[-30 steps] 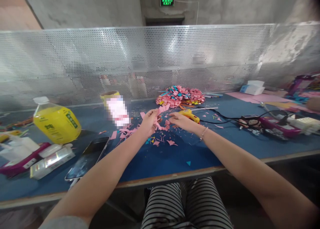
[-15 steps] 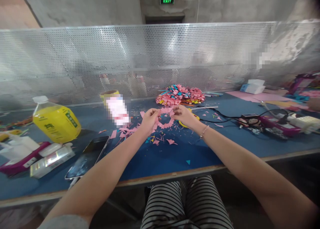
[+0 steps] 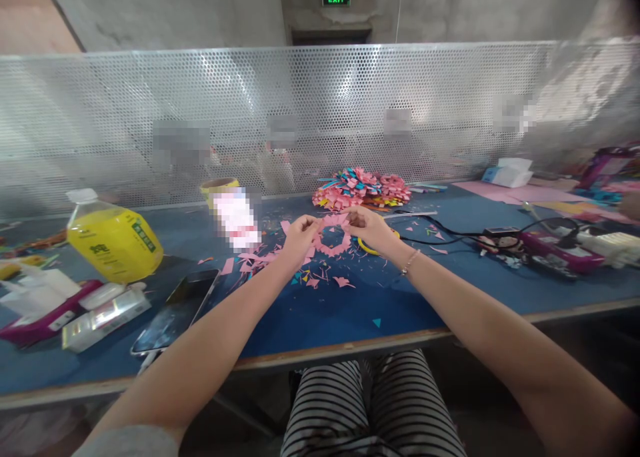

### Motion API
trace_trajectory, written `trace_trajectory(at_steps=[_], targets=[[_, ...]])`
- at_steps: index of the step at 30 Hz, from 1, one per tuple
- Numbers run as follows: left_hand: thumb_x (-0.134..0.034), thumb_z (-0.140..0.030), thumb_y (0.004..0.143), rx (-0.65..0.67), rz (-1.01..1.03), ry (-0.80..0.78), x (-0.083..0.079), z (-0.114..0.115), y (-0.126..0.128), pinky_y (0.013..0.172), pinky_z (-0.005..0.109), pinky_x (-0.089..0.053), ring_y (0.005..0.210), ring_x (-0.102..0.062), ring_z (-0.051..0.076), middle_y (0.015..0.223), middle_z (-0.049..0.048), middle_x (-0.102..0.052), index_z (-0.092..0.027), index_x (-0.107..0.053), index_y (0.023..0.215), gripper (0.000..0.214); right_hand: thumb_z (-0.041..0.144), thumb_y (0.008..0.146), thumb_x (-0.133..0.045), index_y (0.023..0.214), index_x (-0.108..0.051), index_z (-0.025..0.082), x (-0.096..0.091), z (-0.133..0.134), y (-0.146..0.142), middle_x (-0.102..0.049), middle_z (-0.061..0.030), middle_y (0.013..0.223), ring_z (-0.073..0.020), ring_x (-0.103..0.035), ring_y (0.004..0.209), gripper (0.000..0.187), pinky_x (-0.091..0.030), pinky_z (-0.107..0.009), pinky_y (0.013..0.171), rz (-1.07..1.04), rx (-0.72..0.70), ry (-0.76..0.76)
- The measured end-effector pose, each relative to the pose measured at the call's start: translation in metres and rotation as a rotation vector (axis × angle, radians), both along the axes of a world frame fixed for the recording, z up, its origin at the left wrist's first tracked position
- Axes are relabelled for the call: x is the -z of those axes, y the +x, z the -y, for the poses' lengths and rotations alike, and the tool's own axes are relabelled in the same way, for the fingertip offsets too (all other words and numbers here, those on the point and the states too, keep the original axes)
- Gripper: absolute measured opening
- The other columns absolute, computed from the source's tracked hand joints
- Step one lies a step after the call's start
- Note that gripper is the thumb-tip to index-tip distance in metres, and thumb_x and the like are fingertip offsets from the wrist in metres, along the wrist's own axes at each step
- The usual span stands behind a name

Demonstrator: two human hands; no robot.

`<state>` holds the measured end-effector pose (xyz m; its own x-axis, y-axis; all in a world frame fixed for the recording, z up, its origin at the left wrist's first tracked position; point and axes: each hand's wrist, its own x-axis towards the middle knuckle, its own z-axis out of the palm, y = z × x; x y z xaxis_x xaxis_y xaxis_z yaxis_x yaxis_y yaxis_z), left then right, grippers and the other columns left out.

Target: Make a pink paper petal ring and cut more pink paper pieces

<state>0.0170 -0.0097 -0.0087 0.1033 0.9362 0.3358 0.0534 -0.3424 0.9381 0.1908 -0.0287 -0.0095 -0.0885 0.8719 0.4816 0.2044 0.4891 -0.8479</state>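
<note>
A ring of pink paper with a notched, jagged edge [image 3: 334, 248] is held up over the middle of the blue table [image 3: 320, 317]. My left hand [image 3: 301, 237] pinches its left side, fingers closed. On the upper right side, my right hand [image 3: 367, 227] grips the same ring between thumb and fingers. Partly behind my right hand lie yellow-handled scissors [image 3: 369, 247]; the hand hides the rest of them. Pink paper scraps [image 3: 257, 262] are strewn below and to the left of the ring. Behind it sits a pile of pink and blue cut-paper pieces [image 3: 353, 189].
At left stand a jug of yellow liquid [image 3: 117, 240], a tissue pack [image 3: 43, 294], a small box [image 3: 107, 317] and a phone [image 3: 175, 310]. A lit, blurred screen [image 3: 237, 220] leans near a tape roll. Black cables [image 3: 460, 234] and a power strip [image 3: 560, 254] lie right, before a perforated metal screen [image 3: 325, 97].
The ring has turned slightly and now shows a rounder opening. Both hands keep their hold in nearly the same place.
</note>
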Motion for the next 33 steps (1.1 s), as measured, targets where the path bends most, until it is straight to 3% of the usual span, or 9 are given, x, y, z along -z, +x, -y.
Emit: trace_trajectory(at_steps=[9, 19, 28, 33], targets=[[-0.056, -0.029, 0.07, 0.002, 0.015, -0.006, -0.002, 0.004, 0.002, 0.056, 0.026, -0.043, 0.051, -0.052, 0.01, 0.055, -0.0037, -0.05, -0.017, -0.051, 0.065, 0.013, 0.022, 0.066, -0.056, 0.092, -0.054, 0.019, -0.001, 0.0, -0.001, -0.052, 0.0, 0.076, -0.0107, -0.052, 0.066, 0.027, -0.047, -0.028, 0.064, 0.032, -0.004, -0.018], [-0.053, -0.027, 0.072, 0.016, -0.063, -0.001, -0.005, 0.011, 0.003, 0.051, 0.022, -0.038, 0.05, -0.051, 0.009, 0.055, -0.0019, -0.054, -0.016, -0.051, 0.066, 0.012, 0.026, 0.069, -0.052, 0.077, -0.05, 0.018, 0.002, -0.001, -0.001, -0.052, 0.0015, 0.068, -0.0104, -0.05, 0.062, 0.012, -0.043, -0.027, 0.063, 0.066, 0.088, 0.039], [-0.058, -0.038, 0.067, 0.096, 0.087, -0.079, 0.0, 0.004, 0.003, 0.054, 0.024, -0.039, 0.059, -0.055, 0.012, 0.055, -0.0031, -0.05, -0.017, -0.053, 0.069, 0.022, 0.025, 0.067, -0.051, 0.074, -0.05, 0.017, 0.0, 0.0, -0.001, -0.051, 0.0026, 0.063, -0.0101, -0.047, 0.058, 0.011, -0.038, -0.025, 0.059, 0.046, 0.149, -0.012], [-0.059, -0.033, 0.066, 0.024, -0.031, -0.004, 0.0, 0.004, 0.001, 0.052, 0.023, -0.034, 0.053, -0.045, 0.008, 0.056, -0.0031, -0.049, -0.016, -0.057, 0.068, 0.017, 0.026, 0.066, -0.051, 0.072, -0.049, 0.017, 0.0, -0.001, -0.001, -0.049, 0.0034, 0.06, -0.0096, -0.045, 0.056, 0.011, -0.036, -0.024, 0.056, 0.047, 0.165, -0.037]])
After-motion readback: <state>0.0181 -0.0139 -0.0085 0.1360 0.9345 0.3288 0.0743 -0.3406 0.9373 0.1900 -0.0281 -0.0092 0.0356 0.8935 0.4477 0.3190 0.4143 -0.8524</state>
